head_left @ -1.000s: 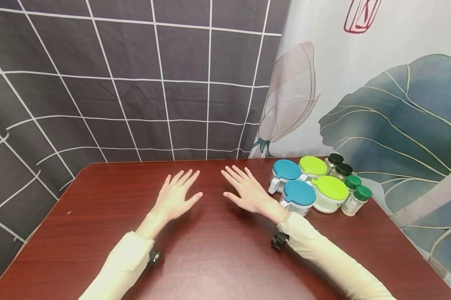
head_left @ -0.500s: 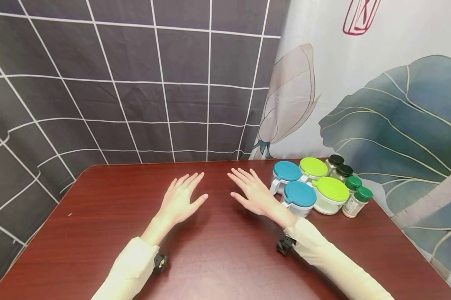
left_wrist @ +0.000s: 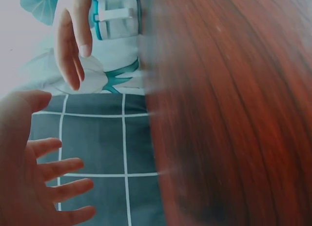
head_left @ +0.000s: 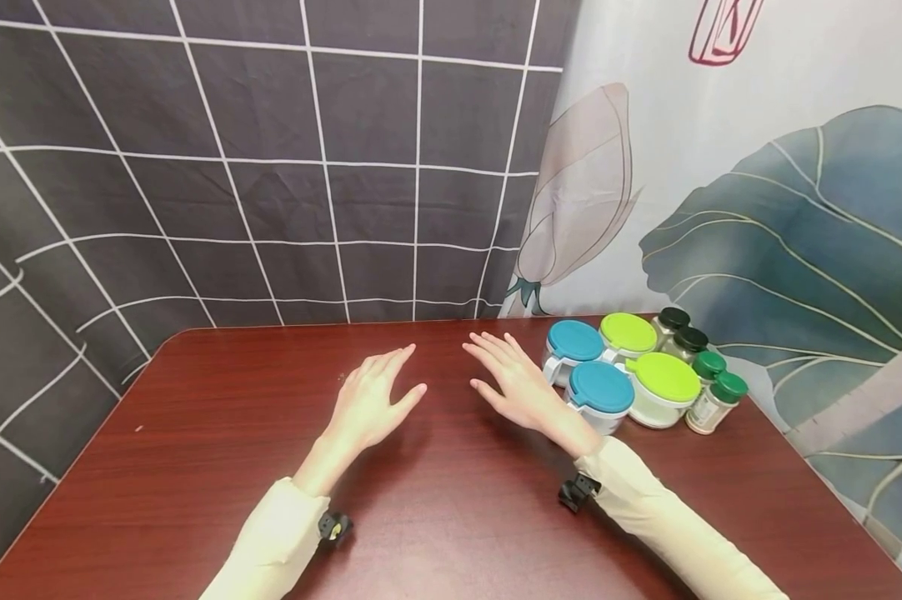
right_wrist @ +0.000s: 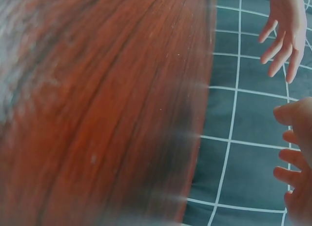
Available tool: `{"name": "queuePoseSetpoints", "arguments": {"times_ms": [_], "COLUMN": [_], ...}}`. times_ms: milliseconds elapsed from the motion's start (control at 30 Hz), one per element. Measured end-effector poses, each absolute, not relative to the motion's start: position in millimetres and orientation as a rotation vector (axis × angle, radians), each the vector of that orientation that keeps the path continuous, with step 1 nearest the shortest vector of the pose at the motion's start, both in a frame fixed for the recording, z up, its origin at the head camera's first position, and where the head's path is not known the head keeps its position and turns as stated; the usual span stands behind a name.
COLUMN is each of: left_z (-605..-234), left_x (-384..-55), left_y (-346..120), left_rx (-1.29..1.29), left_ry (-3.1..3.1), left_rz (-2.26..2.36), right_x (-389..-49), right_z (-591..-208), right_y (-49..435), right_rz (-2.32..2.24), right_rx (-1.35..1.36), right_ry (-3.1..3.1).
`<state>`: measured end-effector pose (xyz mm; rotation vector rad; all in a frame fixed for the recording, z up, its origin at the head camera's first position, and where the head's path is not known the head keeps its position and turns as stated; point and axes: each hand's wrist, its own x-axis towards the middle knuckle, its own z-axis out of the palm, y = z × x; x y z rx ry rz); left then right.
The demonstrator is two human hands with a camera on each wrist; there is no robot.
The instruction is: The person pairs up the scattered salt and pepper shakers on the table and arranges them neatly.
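My left hand (head_left: 368, 405) is held above the table (head_left: 233, 467), palm turned inward, thumb apart from the fingers, with nothing in it. Facing it across a gap, my right hand (head_left: 518, 387) also hovers above the wood, its fingers extended and holding nothing. Just right of the right hand stand two jars with blue lids, a nearer one (head_left: 601, 388) and a farther one (head_left: 574, 343), both with white handles. In the left wrist view the left hand's fingers (left_wrist: 66, 193) are spread and slightly bent.
Beside the blue-lidded jars are a green-lidded jar (head_left: 663, 379) and another behind it (head_left: 628, 333). Farther right stand shaker bottles with green caps (head_left: 714, 403) and black caps (head_left: 687, 342). A dark gridded cloth (head_left: 376, 200) hangs behind the table.
Both hands have shifted to the right over the table; the left has turned a little more onto its side. The jars and bottles have stayed in place.
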<state>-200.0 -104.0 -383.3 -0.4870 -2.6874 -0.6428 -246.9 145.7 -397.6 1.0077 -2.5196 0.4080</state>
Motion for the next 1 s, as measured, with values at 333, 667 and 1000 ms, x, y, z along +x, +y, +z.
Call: {"name": "queuePoseSetpoints", "arguments": {"times_ms": [333,667,1000], "left_z": [-379,-375,-370], "left_x": [-197,-195,-192], "left_y": [-91,-76,-62], "left_rx": [-0.455,-0.46,-0.442], "left_ry": [-2.706,-2.718,-2.714], "left_rz": [-0.74,-0.884,-1.005], "right_x": [-247,-247,-244], "right_z": [-392,-389,-383], "right_y": [152,164,174], "right_rz": [0.423,0.46,0.447], "right_rx": [1.016,0.978,0.933], "right_ry": [-2.456,-2.409,-2.346]}}
